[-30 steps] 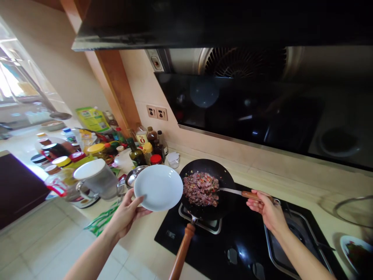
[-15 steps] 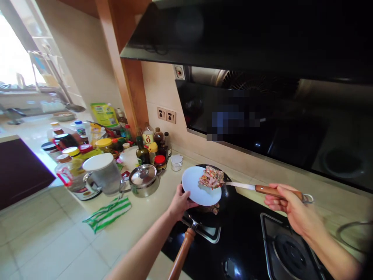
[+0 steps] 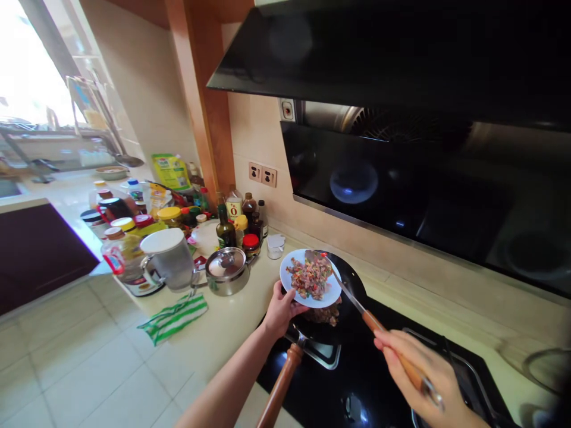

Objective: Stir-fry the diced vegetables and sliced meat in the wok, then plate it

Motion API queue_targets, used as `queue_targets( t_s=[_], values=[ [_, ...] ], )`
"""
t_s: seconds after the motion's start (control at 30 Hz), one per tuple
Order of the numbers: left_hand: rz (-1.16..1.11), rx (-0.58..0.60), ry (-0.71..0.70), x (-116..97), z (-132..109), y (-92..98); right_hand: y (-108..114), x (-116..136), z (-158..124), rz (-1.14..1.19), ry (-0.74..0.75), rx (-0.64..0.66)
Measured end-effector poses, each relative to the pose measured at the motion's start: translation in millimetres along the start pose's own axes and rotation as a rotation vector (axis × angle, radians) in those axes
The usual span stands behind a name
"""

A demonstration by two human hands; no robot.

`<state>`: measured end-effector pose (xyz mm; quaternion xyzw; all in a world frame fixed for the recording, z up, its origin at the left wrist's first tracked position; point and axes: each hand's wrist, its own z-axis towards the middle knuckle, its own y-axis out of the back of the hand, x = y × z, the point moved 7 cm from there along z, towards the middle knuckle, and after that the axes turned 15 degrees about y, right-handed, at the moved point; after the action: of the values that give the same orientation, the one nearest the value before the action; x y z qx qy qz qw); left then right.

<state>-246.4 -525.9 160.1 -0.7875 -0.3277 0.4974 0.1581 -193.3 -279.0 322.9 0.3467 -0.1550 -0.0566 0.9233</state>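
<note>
My left hand (image 3: 282, 310) grips the near-left rim of a white plate (image 3: 292, 288) held over the wok. Chopped meat with red and green bits (image 3: 312, 277) lies spread on the plate. My right hand (image 3: 417, 365) is wrapped round the wooden handle of a spatula (image 3: 375, 323), whose metal end touches the food at the plate's far side. Beneath the plate, the dark wok (image 3: 352, 279) sits on the black stove, with more browned meat (image 3: 328, 314) in it. Its wooden handle (image 3: 280, 386) points toward me.
A lidded steel pot (image 3: 227, 273), a frosted jug (image 3: 169, 258) and a green-striped cloth (image 3: 173, 318) are on the counter at left. Several bottles and jars stand behind them. A second burner (image 3: 468, 380) is at right, and the range hood (image 3: 379, 59) hangs above.
The meat that was on the spatula now lies on the plate. My right hand has moved down and nearer, with the spatula slanting across. The view has shifted slightly.
</note>
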Motion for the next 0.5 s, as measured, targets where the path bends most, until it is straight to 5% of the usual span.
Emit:
queue_targets(
  t_s=[0.13, 0.5],
  values=[
    [-0.014, 0.003, -0.006, -1, -3, 4.5, -11, 16, -8, -0.139, 0.187, 0.172],
    [0.008, 0.034, -0.001, 2, -10, 11.5, 7, 28, -5, -0.126, 0.128, 0.321]
  ],
)
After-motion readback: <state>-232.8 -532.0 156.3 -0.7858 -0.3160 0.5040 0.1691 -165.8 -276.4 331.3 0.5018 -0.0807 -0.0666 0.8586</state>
